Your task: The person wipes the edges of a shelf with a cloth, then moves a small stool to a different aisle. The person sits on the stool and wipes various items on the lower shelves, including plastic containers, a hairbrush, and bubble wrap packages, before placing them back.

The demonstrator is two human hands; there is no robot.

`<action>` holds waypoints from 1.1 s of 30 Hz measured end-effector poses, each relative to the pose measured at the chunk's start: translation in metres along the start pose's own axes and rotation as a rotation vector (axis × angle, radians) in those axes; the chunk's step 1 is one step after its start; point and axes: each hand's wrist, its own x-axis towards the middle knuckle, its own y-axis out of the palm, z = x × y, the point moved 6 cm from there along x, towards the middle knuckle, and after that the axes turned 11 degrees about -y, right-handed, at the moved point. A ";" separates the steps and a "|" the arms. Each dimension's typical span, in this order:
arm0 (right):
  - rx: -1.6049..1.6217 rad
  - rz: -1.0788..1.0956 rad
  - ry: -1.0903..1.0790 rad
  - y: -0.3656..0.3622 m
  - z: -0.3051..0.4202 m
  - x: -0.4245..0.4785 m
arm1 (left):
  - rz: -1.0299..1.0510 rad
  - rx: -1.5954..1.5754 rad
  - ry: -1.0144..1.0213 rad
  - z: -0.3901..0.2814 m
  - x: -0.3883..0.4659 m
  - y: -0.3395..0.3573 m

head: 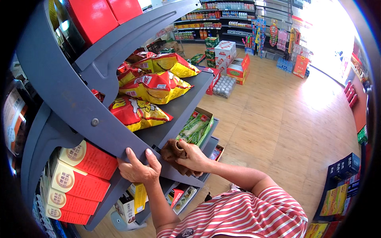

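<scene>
My left hand [141,168] rests with spread fingers on the grey metal upright [98,119] of a store shelf unit. Bunched in my right hand [195,157] is a brown cloth [174,154], which touches the front corner of the shelf beside that upright. Red and yellow snack bags [140,113] lie on the grey shelf board [181,104] just above. Below the board, an open carton of green packets [195,128] stands close to my right hand. Stacked red and cream boxes [80,178] sit on the shelving left of my left hand.
Large red boxes [95,20] stand on the top shelf. Yellow and white cartons [131,203] sit low, near a pale plastic stool [119,221]. Beyond are shrink-wrapped cans [223,86] and stacked cartons [225,50] on the wood-look floor [268,119]. Dark blue boxes [345,166] stand at right.
</scene>
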 end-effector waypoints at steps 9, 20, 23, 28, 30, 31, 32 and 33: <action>0.157 0.090 0.188 0.000 -0.023 -0.039 | -0.006 0.007 0.015 0.001 0.002 -0.001; 0.545 -0.162 0.633 -0.009 -0.101 -0.118 | 0.001 -0.009 0.010 0.003 -0.001 0.001; 0.687 -0.247 0.714 -0.007 -0.100 -0.122 | -0.033 -0.001 0.038 0.000 0.000 -0.001; 0.748 -0.140 0.739 0.005 -0.110 -0.125 | -0.021 -0.021 0.044 0.002 0.000 0.000; 0.766 -0.126 0.733 0.009 -0.113 -0.127 | -0.013 -0.059 0.035 0.005 -0.002 0.001; 0.779 -0.108 0.725 0.012 -0.115 -0.127 | -0.018 -0.059 0.035 0.006 -0.002 0.002; 0.833 -0.114 0.769 0.016 -0.119 -0.131 | -0.017 -0.062 0.032 0.006 -0.001 0.001; 0.833 -0.097 0.792 0.016 -0.117 -0.131 | -0.014 -0.067 0.032 0.005 0.000 0.002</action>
